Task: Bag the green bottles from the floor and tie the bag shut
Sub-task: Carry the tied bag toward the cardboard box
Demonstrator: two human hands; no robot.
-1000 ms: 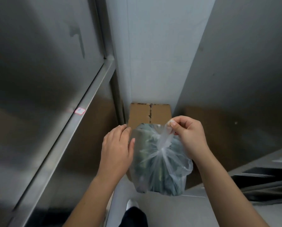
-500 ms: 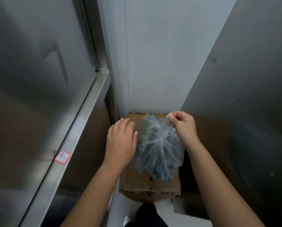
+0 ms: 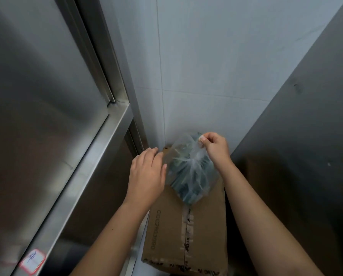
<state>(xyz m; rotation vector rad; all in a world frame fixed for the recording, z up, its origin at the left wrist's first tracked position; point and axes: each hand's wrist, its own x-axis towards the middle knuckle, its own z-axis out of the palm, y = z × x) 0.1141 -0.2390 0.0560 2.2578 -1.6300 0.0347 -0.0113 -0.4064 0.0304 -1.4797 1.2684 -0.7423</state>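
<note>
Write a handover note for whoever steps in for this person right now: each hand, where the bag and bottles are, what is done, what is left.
Right hand: fingers pinch the gathered neck of the clear plastic bag.
Left hand: open, flat against the bag's left side.
Green bottles: inside the bag, which is held over the cardboard box by the wall. I cannot tell if the bag rests on the box.
Done: bottles bagged, neck bunched together.
Left: the picture does not show whether a knot is finished, so check it and tie it off if needed.
</note>
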